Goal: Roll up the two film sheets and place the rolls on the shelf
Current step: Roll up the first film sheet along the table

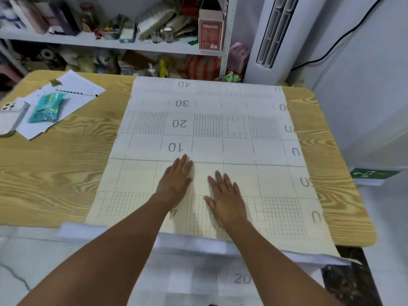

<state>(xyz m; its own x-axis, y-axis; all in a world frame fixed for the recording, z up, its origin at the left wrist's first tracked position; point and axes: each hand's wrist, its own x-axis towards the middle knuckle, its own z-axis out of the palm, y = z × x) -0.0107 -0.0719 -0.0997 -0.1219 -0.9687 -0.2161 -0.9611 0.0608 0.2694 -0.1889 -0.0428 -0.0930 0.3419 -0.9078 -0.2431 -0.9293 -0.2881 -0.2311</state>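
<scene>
Stage: pre-roll, smoothing. Left hand [176, 180] and right hand [227, 199] flat, fingers [217, 181] spread, on film sheets [220, 133], frame centre. Next, likely: lifting near edge for rolling.

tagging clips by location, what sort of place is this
Probably a home workroom or storeroom: a cluttered shelf of boxes and jars, a wood-grain table, and a standing air conditioner.

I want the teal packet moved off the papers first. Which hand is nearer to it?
Left. The left hand lies flat on the film sheet, right of and below the teal packet; the right hand lies further right.
</scene>
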